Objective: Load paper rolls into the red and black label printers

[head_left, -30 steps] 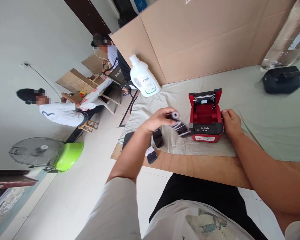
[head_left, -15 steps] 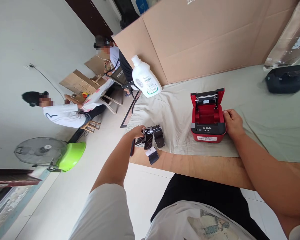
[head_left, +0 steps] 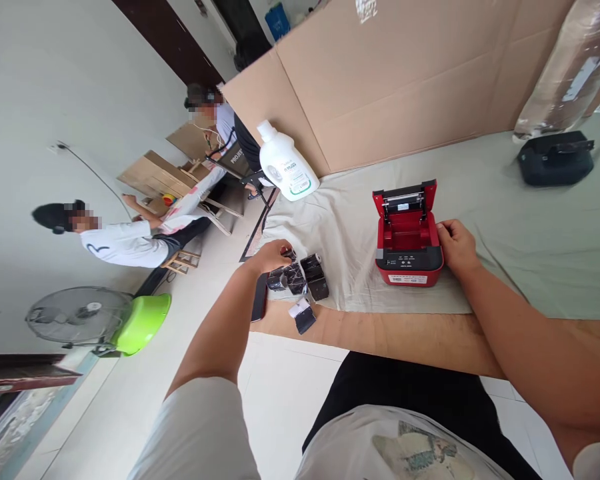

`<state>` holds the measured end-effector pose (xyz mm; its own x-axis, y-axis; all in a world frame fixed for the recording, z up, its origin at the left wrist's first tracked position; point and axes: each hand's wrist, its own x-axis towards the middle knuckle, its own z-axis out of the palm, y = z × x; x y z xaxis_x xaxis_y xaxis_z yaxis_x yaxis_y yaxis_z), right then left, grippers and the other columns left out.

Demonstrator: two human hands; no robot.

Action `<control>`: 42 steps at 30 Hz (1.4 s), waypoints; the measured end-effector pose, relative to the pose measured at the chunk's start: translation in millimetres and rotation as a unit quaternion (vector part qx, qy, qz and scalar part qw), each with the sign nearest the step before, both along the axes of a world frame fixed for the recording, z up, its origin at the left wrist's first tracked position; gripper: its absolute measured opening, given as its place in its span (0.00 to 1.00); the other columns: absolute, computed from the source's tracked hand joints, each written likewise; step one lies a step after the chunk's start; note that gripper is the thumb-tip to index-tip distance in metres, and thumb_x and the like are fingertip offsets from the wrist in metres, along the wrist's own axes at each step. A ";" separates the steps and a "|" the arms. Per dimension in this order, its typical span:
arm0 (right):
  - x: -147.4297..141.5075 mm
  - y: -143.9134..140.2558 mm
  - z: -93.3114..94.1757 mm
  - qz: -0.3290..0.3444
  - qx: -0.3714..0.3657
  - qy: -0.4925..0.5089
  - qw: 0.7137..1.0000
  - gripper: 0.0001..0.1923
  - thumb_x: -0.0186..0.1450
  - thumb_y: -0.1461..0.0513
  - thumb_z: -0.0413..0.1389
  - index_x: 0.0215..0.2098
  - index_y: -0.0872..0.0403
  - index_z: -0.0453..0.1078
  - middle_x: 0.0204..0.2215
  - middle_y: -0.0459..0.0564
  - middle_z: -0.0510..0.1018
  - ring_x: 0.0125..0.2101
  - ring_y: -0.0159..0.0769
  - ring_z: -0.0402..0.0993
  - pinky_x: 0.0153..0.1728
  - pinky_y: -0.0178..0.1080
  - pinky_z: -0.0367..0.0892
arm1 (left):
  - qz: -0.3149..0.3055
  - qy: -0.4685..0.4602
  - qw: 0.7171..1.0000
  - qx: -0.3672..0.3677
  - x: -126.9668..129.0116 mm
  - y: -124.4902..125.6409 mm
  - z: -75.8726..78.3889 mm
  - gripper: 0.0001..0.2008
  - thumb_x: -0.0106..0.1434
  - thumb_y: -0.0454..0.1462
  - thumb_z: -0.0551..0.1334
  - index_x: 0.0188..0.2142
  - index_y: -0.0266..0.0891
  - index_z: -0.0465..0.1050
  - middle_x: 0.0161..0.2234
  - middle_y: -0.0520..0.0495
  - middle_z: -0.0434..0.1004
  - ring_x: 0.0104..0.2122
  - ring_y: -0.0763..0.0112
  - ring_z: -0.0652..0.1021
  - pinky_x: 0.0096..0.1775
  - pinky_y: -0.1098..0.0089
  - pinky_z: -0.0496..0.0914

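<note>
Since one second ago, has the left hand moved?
Yes. The left hand has gone left, away from the red printer, to the black rolls near the table edge.

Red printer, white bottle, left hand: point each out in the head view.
red printer [head_left: 409,261], head view, on its black front panel.
white bottle [head_left: 285,165], head view, on its body.
left hand [head_left: 271,256], head view, on the back of the hand.

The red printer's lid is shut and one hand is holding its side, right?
Not quite: the head view shows the red printer with its lid flipped open and the inside showing. The right hand does rest against its side.
</note>
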<state>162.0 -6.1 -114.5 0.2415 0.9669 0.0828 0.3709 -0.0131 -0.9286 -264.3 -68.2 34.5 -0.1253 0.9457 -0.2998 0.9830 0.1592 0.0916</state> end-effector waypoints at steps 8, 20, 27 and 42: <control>-2.3 1.1 -2.8 0.010 0.017 0.031 0.999 0.17 0.62 0.47 0.50 0.34 0.51 0.69 0.33 0.51 0.80 0.34 0.43 0.73 0.40 0.46 0.68 | -0.278 -0.443 0.794 -0.312 119.5 -37.1 70.2 0.24 0.50 0.45 0.72 0.46 0.37 0.75 0.37 0.43 0.81 0.33 0.65 0.79 0.35 0.69 0.73; -3.8 -0.1 -1.5 0.025 0.023 0.049 0.998 0.16 0.61 0.47 0.49 0.33 0.50 0.68 0.33 0.51 0.80 0.34 0.42 0.73 0.40 0.46 0.68 | -0.324 -0.094 0.940 0.057 257.2 59.7 -18.2 0.13 0.59 0.33 0.64 0.44 0.39 0.75 0.44 0.41 0.81 0.46 0.55 0.79 0.51 0.56 0.71; -3.5 1.0 -1.4 0.021 0.018 0.049 0.998 0.15 0.61 0.48 0.49 0.33 0.50 0.68 0.33 0.50 0.79 0.36 0.42 0.73 0.43 0.48 0.68 | -0.288 -0.018 0.957 0.005 271.8 68.1 -29.5 0.14 0.57 0.34 0.67 0.45 0.39 0.76 0.45 0.42 0.82 0.46 0.54 0.80 0.49 0.60 0.73; -3.9 0.9 -4.5 0.012 0.007 0.110 0.994 0.18 0.61 0.45 0.49 0.33 0.50 0.68 0.32 0.49 0.79 0.35 0.41 0.74 0.40 0.46 0.69 | -0.196 -0.361 0.812 0.415 221.7 53.5 -49.5 0.31 0.69 0.58 0.48 0.62 0.42 0.60 0.60 0.37 0.65 0.62 0.57 0.66 0.63 0.54 0.59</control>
